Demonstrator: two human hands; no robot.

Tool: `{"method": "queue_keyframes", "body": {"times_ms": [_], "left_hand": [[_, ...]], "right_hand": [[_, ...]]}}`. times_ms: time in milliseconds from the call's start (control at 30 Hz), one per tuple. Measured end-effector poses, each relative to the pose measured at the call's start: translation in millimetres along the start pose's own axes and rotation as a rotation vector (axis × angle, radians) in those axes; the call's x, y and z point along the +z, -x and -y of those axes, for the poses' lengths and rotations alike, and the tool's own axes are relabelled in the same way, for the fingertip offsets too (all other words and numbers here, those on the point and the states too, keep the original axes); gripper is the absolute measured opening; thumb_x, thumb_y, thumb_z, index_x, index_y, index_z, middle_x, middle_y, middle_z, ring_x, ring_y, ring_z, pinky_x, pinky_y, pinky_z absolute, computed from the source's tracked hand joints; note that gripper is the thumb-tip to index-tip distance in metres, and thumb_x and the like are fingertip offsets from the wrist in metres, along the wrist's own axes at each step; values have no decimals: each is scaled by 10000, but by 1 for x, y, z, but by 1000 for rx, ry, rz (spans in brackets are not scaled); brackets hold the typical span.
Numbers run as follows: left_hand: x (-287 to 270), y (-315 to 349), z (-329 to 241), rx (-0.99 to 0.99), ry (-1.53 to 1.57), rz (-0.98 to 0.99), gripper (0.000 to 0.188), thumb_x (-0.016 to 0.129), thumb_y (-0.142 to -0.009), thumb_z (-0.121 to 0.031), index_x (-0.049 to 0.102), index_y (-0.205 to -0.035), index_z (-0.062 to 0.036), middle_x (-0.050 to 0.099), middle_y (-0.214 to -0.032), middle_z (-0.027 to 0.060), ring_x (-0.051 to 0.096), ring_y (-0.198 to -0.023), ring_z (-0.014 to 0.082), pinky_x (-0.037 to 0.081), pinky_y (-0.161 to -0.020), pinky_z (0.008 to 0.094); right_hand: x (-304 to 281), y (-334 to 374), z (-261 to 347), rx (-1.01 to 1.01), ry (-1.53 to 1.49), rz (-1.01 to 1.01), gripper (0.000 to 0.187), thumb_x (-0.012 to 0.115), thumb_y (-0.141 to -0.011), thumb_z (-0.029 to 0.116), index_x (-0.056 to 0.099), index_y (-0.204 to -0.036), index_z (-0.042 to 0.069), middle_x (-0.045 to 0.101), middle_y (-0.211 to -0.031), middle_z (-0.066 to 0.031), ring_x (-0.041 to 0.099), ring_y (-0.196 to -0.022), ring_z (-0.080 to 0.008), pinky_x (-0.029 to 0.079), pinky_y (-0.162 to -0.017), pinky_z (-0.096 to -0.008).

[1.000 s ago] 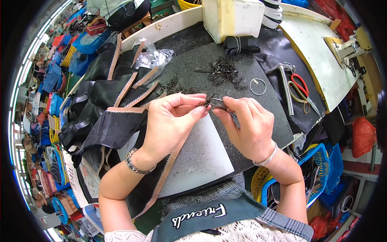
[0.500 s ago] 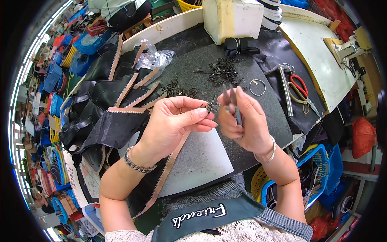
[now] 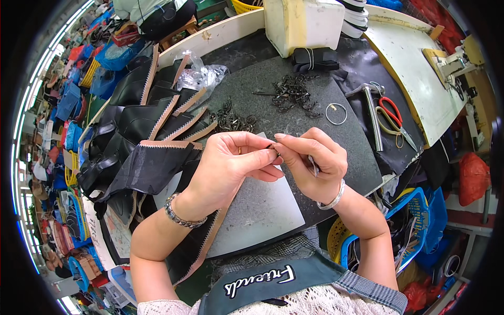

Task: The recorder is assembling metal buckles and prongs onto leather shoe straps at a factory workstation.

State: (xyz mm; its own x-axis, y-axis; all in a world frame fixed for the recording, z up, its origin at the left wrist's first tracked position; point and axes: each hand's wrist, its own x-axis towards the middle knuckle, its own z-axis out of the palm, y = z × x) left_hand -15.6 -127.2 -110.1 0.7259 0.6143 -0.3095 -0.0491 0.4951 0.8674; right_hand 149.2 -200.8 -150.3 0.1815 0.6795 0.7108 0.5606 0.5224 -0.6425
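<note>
My left hand [image 3: 231, 156] is closed in a pinch on a small, thin black piece [image 3: 271, 147], mostly covered by the fingers. My right hand [image 3: 318, 161] meets it there, thumb and forefinger pinching at the same piece. A pair of thread snips [image 3: 314, 166] is tucked in the right palm, with only a bit of its metal showing between the curled fingers. Both hands are above a pale sheet [image 3: 262, 207] on the dark stone slab [image 3: 346, 157]. Beyond them are two tangled heaps of small black pieces, one nearer [image 3: 229, 119] and one farther [image 3: 294, 93].
Black leather shoe parts [image 3: 136, 121] with tan zigzag edges pile up on the left beside a clear plastic bag [image 3: 202, 77]. At right are a hammer [image 3: 373, 118], red-handled scissors [image 3: 391, 113] and a ring [image 3: 335, 113]. A blue basket [image 3: 415, 210] stands below the table's right edge.
My right hand has turned inward and come against the left fingertips. The snips' blades, raised before, are now folded into the right palm. My left hand has barely moved.
</note>
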Motion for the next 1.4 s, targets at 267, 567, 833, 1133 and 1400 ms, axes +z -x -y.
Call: {"method": "queue_keyframes", "body": {"times_ms": [267,567,833,1133,1400], "left_hand": [[12,-1,18,141,339,-65,172,605,-900,-55,657,-1057,-4,678,-993,94,643,-894,156,518,-833,297],[-2,-2,15,66,-82,7,187,585,-916,-63,634,-1071,31,660,-839,60,627,-714,103,518,-660,235],[3,2,13,-83,-176,78,136,640,-891,-96,637,-949,27,644,-784,50,611,-631,91,503,-566,219],[-13,-29,11,82,-414,45,250,641,-889,-119,634,-1098,18,684,-849,43,637,-717,95,512,-612,239],[-72,-85,29,511,-1368,-224,309,700,-771,-34,625,-1069,-7,625,-761,72,606,-649,139,477,-596,281]], "right_hand": [[11,2,0,64,-39,-227,255,764,-715,-21,689,-954,25,564,-642,-22,484,-495,-78,391,-438,-219],[-14,-4,-12,159,-213,249,425,773,-698,13,671,-1108,60,577,-793,-62,567,-682,-137,459,-571,-254],[-23,2,-12,133,-313,347,318,774,-667,-19,707,-973,34,608,-766,-62,595,-660,-136,454,-549,-240],[-15,-9,-29,205,-207,173,144,677,-731,-76,669,-823,34,603,-773,-72,591,-664,-146,458,-569,-259],[-2,-40,-90,326,171,-92,113,745,-750,61,695,-816,-17,634,-735,-69,591,-621,-122,456,-576,-251]]}}
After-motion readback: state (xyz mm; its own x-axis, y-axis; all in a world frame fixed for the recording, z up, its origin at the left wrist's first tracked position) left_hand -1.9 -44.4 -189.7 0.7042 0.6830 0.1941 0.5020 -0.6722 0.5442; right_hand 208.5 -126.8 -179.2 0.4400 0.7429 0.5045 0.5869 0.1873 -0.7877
